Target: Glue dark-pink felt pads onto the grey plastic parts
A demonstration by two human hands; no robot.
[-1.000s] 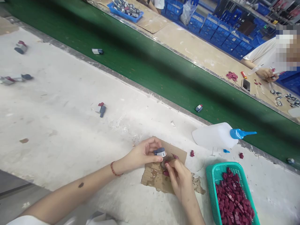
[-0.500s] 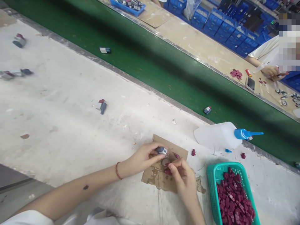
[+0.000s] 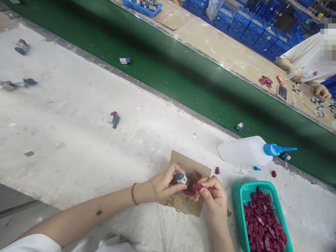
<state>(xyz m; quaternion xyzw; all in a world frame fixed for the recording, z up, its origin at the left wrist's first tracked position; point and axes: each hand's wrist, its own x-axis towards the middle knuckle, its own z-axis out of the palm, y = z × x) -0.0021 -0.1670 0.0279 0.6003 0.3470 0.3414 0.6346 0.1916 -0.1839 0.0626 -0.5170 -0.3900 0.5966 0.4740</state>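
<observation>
My left hand [image 3: 172, 182] is closed around a small grey-and-white plastic part [image 3: 181, 179], thumb and fingers gripping its sides. Close by on the right, my right hand [image 3: 214, 194] pinches a small dark-red plastic piece [image 3: 197, 187] between thumb and fingertips. The two parts are apart. Both hands are over a stained piece of cardboard [image 3: 190, 162], where other dark-red pieces [image 3: 198, 174] lie. To the right, a green basket [image 3: 237, 206] holds a heap of dark-red pieces [image 3: 264, 220].
A white squeeze bottle [image 3: 243, 150] with a blue nozzle lies beyond the basket. Assembled parts [image 3: 114, 119] lie on the white table, and several ride the green conveyor belt [image 3: 168, 73]. Across it, a co-worker's hand [image 3: 322, 91] is among small parts.
My right hand has drawn back slightly right, showing the dark-red piece; my left hand has lowered a little with its part. Parts on the belt have shifted right.
</observation>
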